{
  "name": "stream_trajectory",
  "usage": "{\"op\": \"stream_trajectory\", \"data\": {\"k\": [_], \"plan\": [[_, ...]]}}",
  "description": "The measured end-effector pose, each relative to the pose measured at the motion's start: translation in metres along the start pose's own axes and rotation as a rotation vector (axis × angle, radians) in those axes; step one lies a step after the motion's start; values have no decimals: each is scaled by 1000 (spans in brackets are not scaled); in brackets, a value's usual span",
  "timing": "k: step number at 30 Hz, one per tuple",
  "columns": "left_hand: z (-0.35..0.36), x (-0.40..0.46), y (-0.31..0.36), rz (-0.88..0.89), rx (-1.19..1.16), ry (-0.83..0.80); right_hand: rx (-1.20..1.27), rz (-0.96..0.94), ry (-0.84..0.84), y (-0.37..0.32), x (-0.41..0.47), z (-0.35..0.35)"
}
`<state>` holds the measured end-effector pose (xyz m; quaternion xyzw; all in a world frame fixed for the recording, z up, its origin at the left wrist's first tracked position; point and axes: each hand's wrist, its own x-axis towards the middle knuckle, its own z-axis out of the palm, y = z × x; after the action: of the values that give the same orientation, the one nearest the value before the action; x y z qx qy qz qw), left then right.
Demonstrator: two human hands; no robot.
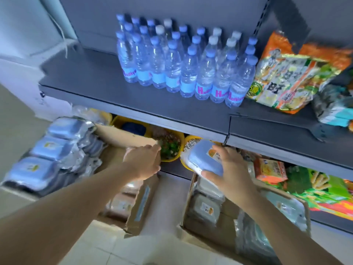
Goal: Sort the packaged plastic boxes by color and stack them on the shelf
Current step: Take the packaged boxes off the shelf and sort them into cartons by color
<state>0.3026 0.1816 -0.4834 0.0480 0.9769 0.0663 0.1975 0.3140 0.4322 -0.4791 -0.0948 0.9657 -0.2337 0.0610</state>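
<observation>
Two hands reach forward in the single head view, over cardboard cartons on a tiled floor [145,243] before a grey shelf [118,88]. The right hand [228,169] grips a blue packaged box [201,157], fingers curled round its near edge and thumb on its labelled top, holding it in the air just below the shelf's front lip. The left hand [145,161] hovers above the left carton [137,203], fingers loosely bent and, as far as the blur allows, holding nothing.

By my reading, one blue box is picked and on its way to be stacked. A stack of blue boxes [51,148] already stands at far left, well apart from the held box. The next move calls for carrying the box left to that group or up onto the bare left part of the shelf, and setting it flat.

Water bottles [183,67] crowd the middle of the shelf, with snack bags [286,77] beside them on the right. Yellow tubs [170,148] sit beneath the shelf. The right carton [208,207] holds greyish packaged boxes. The shelf lip directly above the held box could catch it on a straight lift.
</observation>
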Motion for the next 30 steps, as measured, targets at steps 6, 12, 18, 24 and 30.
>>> {"op": "stream_trajectory", "data": {"k": [6, 12, 18, 24, 30], "plan": [[-38, -71, -106, -165, -104, 60, -45, -186, -31, -110, 21, 8], [-50, -115, -232, -340, -213, 110, -72, -266, -89, -222, 48, 55], [-37, -116, -383, -419, -270, 15, -60, -254, -141, -330, 84, 141], [-2, -98, -487, -443, -348, -90, -43, -179, -130, -401, 125, 233], [29, -50, -518, -406, -481, -95, -170, -199, -52, -433, 197, 294]]}}
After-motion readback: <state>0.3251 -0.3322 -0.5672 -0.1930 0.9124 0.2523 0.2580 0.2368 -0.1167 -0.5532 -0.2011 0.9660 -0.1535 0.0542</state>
